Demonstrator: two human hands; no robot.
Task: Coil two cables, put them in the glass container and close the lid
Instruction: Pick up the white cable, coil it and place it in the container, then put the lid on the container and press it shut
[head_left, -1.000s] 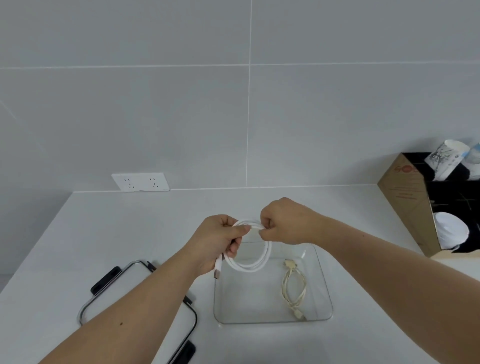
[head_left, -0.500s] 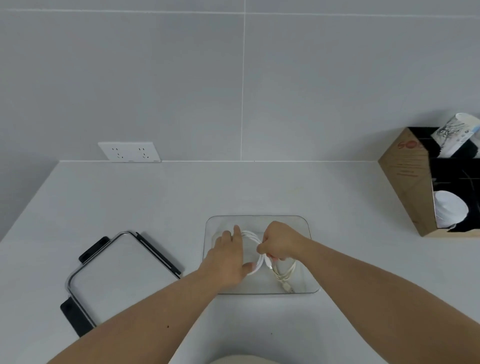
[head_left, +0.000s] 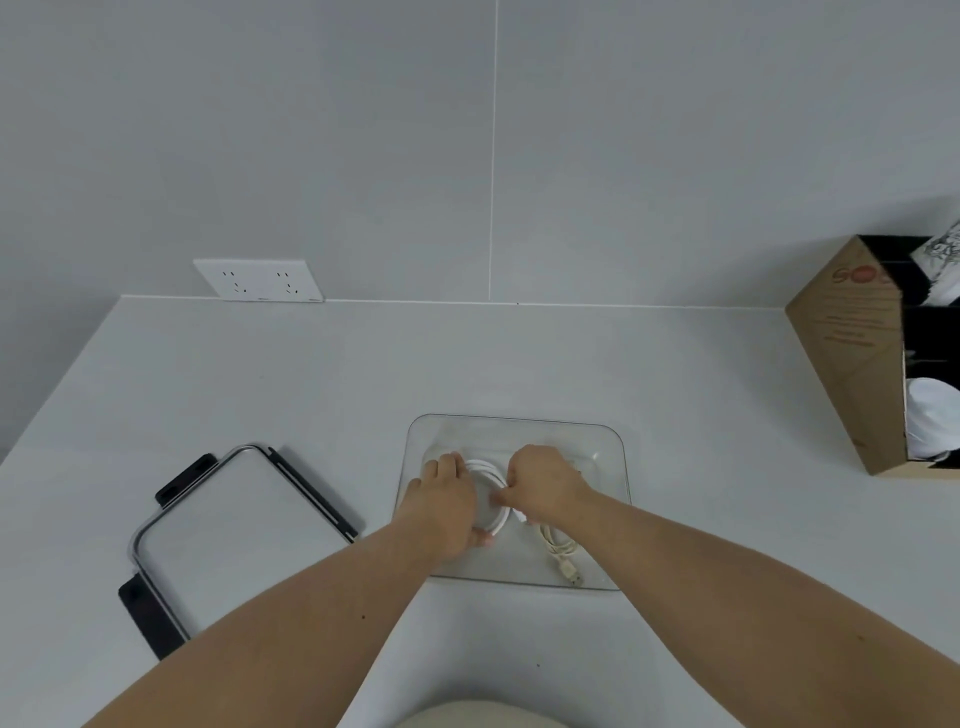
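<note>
Both hands press the white coil flat inside the container: left hand closed on its left arc, right hand pinching its right. The lid lies well left, nearer the left hand.

Both forearms bare, no sleeves, left hand and right hand ungloved, beige garment at bottom edge.

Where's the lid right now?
In the head view the lid lies flat on the counter, left of the glass container and just beyond the left forearm, untouched.
</note>
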